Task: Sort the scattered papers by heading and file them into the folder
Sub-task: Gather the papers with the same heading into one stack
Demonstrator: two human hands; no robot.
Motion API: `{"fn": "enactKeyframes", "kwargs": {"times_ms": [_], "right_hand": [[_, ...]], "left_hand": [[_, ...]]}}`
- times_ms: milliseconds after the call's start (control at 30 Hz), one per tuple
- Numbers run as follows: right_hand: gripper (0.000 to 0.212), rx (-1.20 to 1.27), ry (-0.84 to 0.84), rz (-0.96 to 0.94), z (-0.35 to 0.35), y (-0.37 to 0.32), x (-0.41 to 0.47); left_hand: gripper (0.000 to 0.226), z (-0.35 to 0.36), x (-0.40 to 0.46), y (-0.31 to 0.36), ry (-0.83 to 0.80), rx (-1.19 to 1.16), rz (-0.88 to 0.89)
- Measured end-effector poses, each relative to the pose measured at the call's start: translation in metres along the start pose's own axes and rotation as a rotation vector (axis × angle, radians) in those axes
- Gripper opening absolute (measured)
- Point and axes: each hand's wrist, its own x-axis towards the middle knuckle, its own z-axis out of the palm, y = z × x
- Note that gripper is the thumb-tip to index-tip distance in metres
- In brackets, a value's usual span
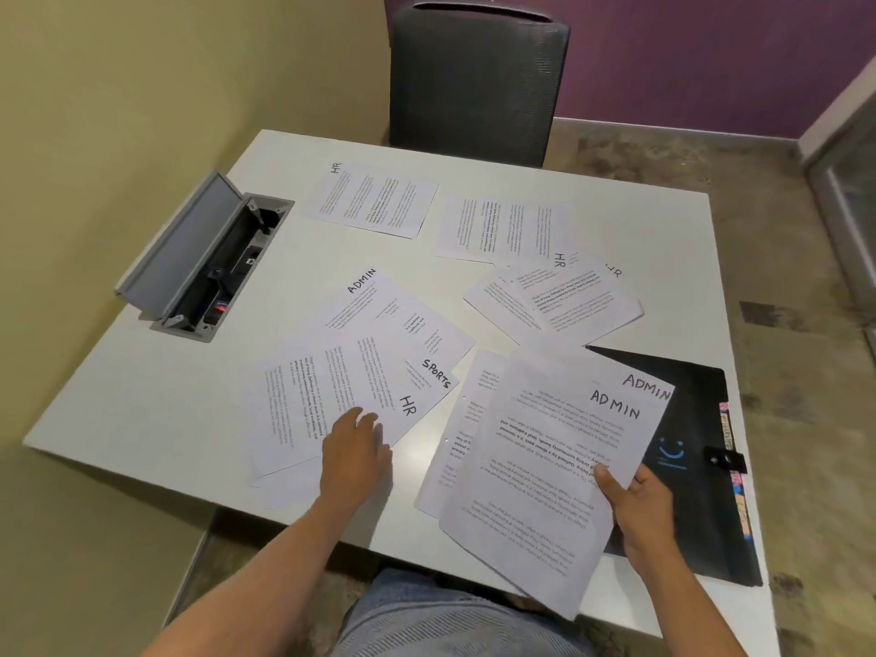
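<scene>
Two ADMIN sheets (545, 448) are gripped by the right hand (640, 505), thumb on top, just left of the black folder (687, 405) on the desk (142, 395). The left hand (353, 448) is rested, fingers relaxed, on the HR sheet (332, 400), well left of the folder. A third ADMIN sheet (379, 305) lies beyond that hand, its long axis running diagonally, so the left hand is judged nearer.

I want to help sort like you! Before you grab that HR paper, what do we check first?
1. Right hand holds the ADMIN sheets firmly: ok.
2. Both held sheets read ADMIN: ok.
3. Left hand is on the HR sheet: ok.
4. HR sheet lies free, nothing on top: ok.
5. SPORTS sheet beneath won't drag along: cannot tell.
6. Folder open for filing: not ok, strap looks fastened.
</scene>
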Motion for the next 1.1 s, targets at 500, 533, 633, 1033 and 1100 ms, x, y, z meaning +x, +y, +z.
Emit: {"fn": "enactKeyframes", "kwargs": {"times_ms": [500,533,633,1033,1100], "right_hand": [[0.027,0.014,0.089,-0.016,0.073,0.006,-0.031],[0.026,0.017,0.09,-0.015,0.076,0.006,-0.031],[0.026,0.028,0.089,-0.014,0.085,0.006,-0.032],[0.025,0.06,0.091,-0.022,0.098,0.01,-0.036],[0.026,0.057,0.09,-0.025,0.099,0.009,-0.036]], "left_hand": [[0.117,0.005,0.027,-0.045,-0.582,0.146,0.024],[0.116,0.004,0.028,-0.043,-0.579,0.135,0.014],[0.111,-0.001,0.032,-0.038,-0.572,0.086,-0.013],[0.075,-0.016,0.041,-0.05,-0.346,0.056,0.063],[0.065,-0.024,0.05,-0.057,-0.297,-0.048,0.099]]}}
